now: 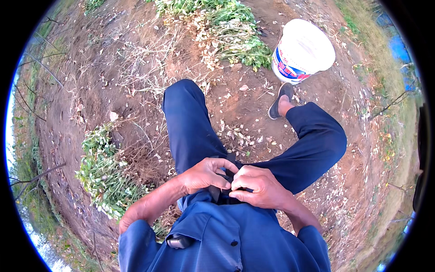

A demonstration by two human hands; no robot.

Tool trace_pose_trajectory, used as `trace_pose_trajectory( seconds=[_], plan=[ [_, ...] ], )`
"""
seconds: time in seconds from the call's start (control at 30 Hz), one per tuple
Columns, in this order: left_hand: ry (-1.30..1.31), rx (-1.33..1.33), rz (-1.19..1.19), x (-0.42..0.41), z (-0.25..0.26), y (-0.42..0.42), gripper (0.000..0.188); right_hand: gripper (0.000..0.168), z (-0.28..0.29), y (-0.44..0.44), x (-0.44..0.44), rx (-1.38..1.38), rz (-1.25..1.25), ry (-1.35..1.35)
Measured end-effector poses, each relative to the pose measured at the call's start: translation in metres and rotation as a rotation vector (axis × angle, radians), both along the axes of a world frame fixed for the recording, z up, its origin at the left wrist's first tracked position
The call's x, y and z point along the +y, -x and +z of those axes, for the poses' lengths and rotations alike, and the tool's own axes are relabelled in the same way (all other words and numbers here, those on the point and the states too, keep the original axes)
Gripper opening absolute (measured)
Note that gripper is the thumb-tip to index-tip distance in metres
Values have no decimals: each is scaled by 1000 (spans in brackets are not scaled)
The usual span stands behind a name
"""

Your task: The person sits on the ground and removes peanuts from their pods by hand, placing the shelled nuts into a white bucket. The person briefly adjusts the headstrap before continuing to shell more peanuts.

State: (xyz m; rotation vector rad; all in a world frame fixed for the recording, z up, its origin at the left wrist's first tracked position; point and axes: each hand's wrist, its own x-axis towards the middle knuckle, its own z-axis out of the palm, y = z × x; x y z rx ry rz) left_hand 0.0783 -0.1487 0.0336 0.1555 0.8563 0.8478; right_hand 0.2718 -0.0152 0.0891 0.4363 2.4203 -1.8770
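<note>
My left hand (pixel 207 175) and my right hand (pixel 258 187) are close together at my waist, over the lap of my dark blue trousers (pixel 190 125). Between their fingers lies a dark strap or band (pixel 215 193); its exact kind is hard to make out. The left thumb and forefinger curve around part of the dark material. My right fingers are bent against it, partly hiding it. Below the hands is my blue buttoned shirt (pixel 221 224), with a dark object (pixel 179 241) sticking out of its pocket.
A white plastic bucket (pixel 289 68) stands beyond my shoe (pixel 285 95). Pulled peanut plants with pods (pixel 231 37) lie ahead; another leafy pile (pixel 108 173) is at left. Dry stalks (pixel 153 61) and leaves litter the soil. Bare twigs (pixel 40 175) stick in at the left edge.
</note>
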Motion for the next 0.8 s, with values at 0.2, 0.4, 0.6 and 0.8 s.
trace_pose_trajectory(
  seconds=[0.2,0.4,0.6,0.8],
  plan=[
    [70,-195,105,-6,-11,0,65,14,-16,-5,-9,95,-11,-258],
    [77,-266,142,-7,-8,-5,65,30,-8,-9,-4,-116,-6,-108],
    [80,-228,176,-5,-2,-7,62,34,-9,-7,-5,-165,30,-182],
    [-37,-8,114,-8,-3,-10,53,25,-15,-12,-7,-175,69,-177]
  ],
)
